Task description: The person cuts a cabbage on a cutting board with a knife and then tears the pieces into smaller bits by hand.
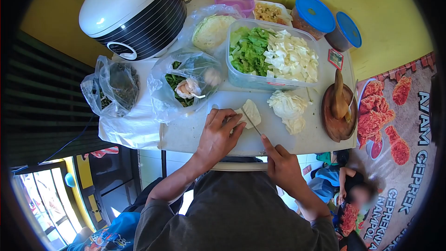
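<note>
My left hand (222, 129) presses with bent fingers on a pale piece of cabbage (251, 113) that lies on a whitish cutting board (226, 100). In my right hand (281, 163) is a knife (251, 122), its handle hidden in my grip and its blade across the cabbage beside my left fingertips. A heap of cabbage leaves (288, 108) sits to the right of the blade. Behind the board stands a clear plastic container (272, 82), with chopped green leaves (249, 51) on its left side and cut white cabbage (291, 56) on its right.
At the back left stands a rice cooker (134, 11). Plastic bags hold garlic (187, 88) and greens; half a cabbage (211, 32) lies behind them. A wooden mortar (331, 118) with a pestle is at right, near blue-lidded tubs (315, 13). Another person (355, 190) is low at right.
</note>
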{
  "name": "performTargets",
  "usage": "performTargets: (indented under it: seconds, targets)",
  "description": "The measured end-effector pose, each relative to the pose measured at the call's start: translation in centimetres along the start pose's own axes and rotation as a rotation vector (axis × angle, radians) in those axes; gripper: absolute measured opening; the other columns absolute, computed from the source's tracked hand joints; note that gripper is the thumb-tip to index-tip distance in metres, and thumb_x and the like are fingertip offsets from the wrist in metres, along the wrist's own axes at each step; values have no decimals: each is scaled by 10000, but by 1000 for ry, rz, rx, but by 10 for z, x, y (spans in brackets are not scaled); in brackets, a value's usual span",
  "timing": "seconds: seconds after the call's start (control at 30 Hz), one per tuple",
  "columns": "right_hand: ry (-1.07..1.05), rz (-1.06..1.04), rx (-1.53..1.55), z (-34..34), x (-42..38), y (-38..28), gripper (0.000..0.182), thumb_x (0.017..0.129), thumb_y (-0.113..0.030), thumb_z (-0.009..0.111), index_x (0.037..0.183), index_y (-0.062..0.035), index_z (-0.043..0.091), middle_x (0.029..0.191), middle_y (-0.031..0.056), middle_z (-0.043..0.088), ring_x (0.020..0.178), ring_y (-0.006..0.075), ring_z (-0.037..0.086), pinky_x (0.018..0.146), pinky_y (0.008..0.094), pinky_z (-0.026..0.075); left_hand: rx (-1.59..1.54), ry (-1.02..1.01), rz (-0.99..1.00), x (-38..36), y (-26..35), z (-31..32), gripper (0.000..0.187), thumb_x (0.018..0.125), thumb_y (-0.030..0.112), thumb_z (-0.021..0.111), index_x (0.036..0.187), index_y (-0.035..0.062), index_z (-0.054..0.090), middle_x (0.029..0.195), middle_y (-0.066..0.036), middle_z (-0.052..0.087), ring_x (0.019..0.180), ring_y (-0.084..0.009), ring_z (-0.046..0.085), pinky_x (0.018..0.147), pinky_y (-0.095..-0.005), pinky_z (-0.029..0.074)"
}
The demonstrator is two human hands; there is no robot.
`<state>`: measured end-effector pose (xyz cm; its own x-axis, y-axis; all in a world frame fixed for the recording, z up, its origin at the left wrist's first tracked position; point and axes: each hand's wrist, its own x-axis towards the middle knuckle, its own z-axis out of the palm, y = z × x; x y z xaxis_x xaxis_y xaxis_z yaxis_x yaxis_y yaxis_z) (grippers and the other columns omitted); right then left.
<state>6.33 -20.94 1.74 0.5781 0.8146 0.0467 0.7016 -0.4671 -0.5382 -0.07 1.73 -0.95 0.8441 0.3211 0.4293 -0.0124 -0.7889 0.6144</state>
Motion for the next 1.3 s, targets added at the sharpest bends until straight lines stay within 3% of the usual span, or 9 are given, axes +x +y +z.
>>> performTargets:
  seconds: [0.27, 0.47, 0.57, 0.77, 0.97, 1.07, 1.3]
  targets:
    - [1, 64, 62, -8, -26, 5, 638, 877, 25, 633, 1489, -124, 529, 747, 133, 592, 514, 315, 601, 506, 434, 517, 26, 3, -6, -1, 2, -2, 245, 790, 68, 831, 1027, 50, 773, 1038, -101, 653, 909, -301, 609, 793, -411, 529]
    - [44, 101, 35, -5, -21, 4, 640, 888, 17, 633, 1501, -125, 512, 772, 132, 606, 554, 311, 625, 526, 429, 526, 69, -58, 1, -3, 7, -20, 437, 789, 82, 820, 1194, 16, 669, 1134, -137, 675, 995, -352, 627, 898, -435, 522]
    - [82, 96, 75, -5, -18, 1, 638, 899, 6, 631, 1508, -134, 503, 780, 129, 601, 566, 310, 630, 540, 431, 532, 15, -66, 1, -10, -5, -14, 474, 784, 93, 827, 1204, 9, 625, 1182, -161, 668, 1045, -377, 629, 923, -451, 523]
    - [57, 22, 141, 3, -1, -11, 637, 909, 2, 626, 1513, -152, 499, 798, 125, 603, 578, 314, 632, 550, 440, 537, -133, 12, -126, -9, 6, -9, 440, 789, 82, 816, 1183, 17, 632, 1190, -154, 665, 1057, -368, 639, 904, -457, 543]
    - [58, 7, 133, 11, 3, -14, 642, 915, -3, 626, 1527, -123, 475, 794, 124, 587, 589, 316, 631, 561, 435, 533, 36, -21, 20, -11, -3, -21, 416, 754, 92, 863, 1134, 47, 700, 1092, -121, 664, 951, -326, 654, 808, -414, 567]
    - [45, 1, 97, 11, 5, -18, 646, 914, -2, 627, 1531, -108, 467, 795, 123, 580, 591, 316, 622, 561, 434, 529, -15, 57, -13, -15, -5, -11, 314, 779, 90, 831, 1066, 38, 713, 1051, -129, 652, 922, -342, 635, 786, -433, 562]
    - [27, 6, 68, 14, 8, -22, 659, 922, -17, 616, 1549, -114, 438, 825, 130, 579, 587, 320, 610, 557, 440, 526, 13, 108, -103, -9, 2, -2, 307, 775, 102, 838, 1046, 40, 709, 994, -134, 640, 902, -332, 643, 759, -435, 561]
